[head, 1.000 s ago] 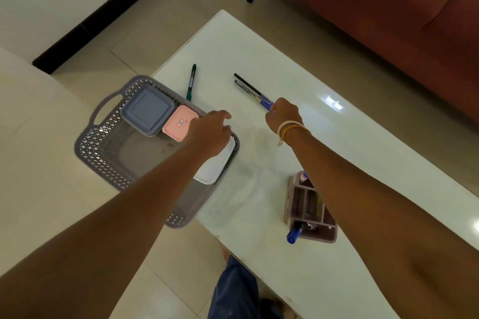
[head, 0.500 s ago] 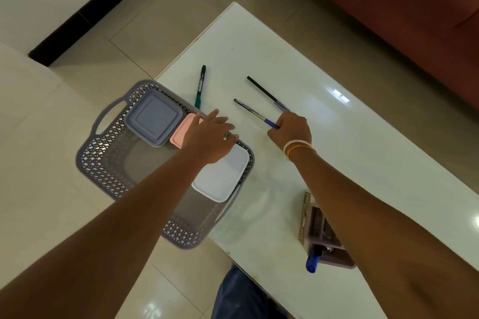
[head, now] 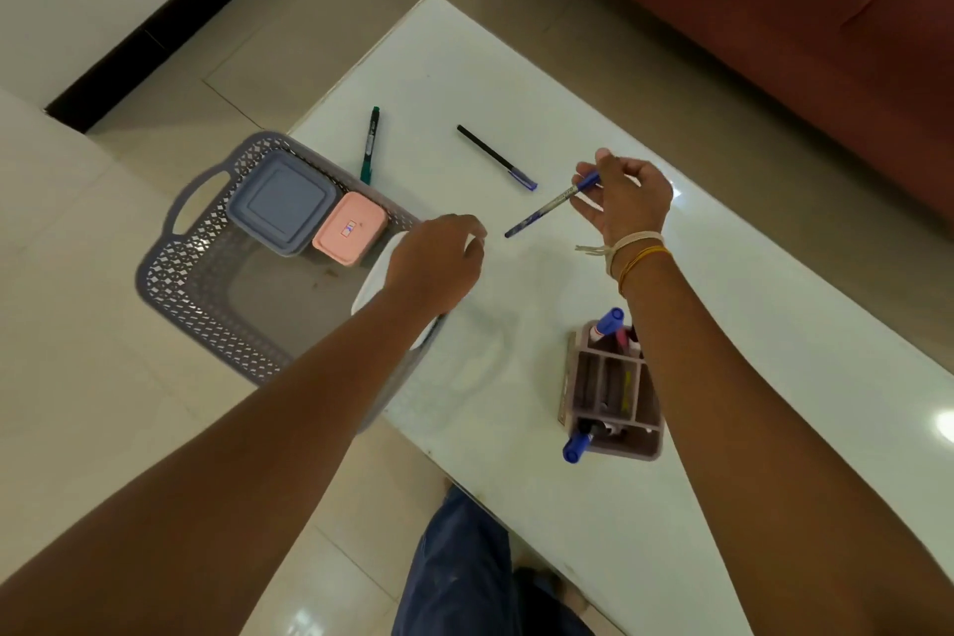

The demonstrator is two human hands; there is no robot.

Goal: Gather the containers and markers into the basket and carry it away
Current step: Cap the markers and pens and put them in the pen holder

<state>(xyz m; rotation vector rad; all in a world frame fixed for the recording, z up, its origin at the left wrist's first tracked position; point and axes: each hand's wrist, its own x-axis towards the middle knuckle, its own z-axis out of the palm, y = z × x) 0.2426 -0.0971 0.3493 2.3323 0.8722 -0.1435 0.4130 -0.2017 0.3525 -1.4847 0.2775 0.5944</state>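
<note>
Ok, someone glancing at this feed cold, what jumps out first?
Probably the right hand, raised over the white table and pinching a blue pen clear of the surface. Next, the grey basket at the table's left edge, holding a grey-blue box and a pink box, with the left hand over its near corner. A green marker and a black pen lie loose beyond.
</note>
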